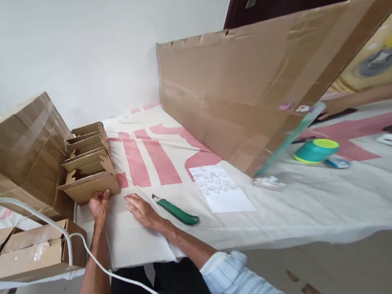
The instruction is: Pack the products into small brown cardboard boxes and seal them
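Note:
My left hand point(100, 205) is closed, its curled fingers and thumb against the lower front of an open cardboard box point(89, 190). That box is the nearest in a row of several open small boxes with notched flaps. To the right, my right hand point(144, 212) rests flat with fingers stretched, over a plain white sheet point(133, 246) on the table. Beside it lies a green utility knife point(177, 210), its dark tip toward the hand. Farther right is a white paper point(222, 191) covered with several small drawn or stuck shapes.
A large cardboard panel point(232, 95) stands on the cloth-covered table point(296, 220). Stacked cartons point(23, 152) and smaller closed boxes point(34, 252) fill the left. A white cable point(99, 262) crosses my left forearm. A teal roll point(317, 150) and another person's arm point(363, 98) are right.

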{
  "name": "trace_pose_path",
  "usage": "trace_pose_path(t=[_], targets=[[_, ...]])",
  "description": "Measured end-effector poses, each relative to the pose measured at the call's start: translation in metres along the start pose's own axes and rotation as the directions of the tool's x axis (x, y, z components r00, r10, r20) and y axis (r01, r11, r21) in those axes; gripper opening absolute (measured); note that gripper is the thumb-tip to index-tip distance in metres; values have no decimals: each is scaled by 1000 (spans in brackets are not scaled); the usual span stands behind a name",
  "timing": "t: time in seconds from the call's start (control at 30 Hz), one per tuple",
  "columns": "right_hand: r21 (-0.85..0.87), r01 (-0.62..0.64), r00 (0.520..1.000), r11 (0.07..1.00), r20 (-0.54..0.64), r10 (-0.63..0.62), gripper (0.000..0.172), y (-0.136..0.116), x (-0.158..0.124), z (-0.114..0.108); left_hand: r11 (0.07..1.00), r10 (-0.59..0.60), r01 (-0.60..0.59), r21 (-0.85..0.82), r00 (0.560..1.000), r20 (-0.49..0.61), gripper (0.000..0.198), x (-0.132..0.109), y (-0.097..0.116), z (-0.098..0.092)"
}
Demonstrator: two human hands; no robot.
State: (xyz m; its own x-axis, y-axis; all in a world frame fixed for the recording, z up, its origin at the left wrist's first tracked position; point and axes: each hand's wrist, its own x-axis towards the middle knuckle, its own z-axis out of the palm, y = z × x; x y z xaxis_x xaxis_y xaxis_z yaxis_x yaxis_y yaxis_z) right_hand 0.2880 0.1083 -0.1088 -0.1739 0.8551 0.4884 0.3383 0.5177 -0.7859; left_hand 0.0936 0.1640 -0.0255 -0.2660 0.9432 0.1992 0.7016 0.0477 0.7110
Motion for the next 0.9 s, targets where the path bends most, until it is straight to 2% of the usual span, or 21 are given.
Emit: trace_pose_path(t=[0.23, 0.43, 0.63, 0.73, 0.83, 0.9], targets=[[-45, 34, 999, 998, 0, -34, 40, -5, -3, 0, 1000, 24, -24, -11, 1000, 6, 37, 37, 4, 17], [-37, 19, 1000, 999, -7, -19, 39, -9, -5, 0, 1000, 19, -19, 10, 1000, 4, 32, 58, 9, 25], [-34, 18, 1000, 999, -7, -18, 37, -11, -4, -1, 1000, -8, 6, 30, 998, 67, 27, 83, 21, 37], [-46, 28, 1000, 999, -11, -29, 34, -11, -4, -2, 998, -50, 46, 45, 993, 110, 32, 95, 27, 42], [-47, 45, 999, 998, -15, -45, 33, -9, -3, -2, 997, -64, 59, 41, 988, 137, 39, 98, 32, 41], [-42, 55, 998, 998, -18, -55, 32, -7, -3, -1, 999, -31, 29, 17, 990, 141, 40, 92, 37, 37]])
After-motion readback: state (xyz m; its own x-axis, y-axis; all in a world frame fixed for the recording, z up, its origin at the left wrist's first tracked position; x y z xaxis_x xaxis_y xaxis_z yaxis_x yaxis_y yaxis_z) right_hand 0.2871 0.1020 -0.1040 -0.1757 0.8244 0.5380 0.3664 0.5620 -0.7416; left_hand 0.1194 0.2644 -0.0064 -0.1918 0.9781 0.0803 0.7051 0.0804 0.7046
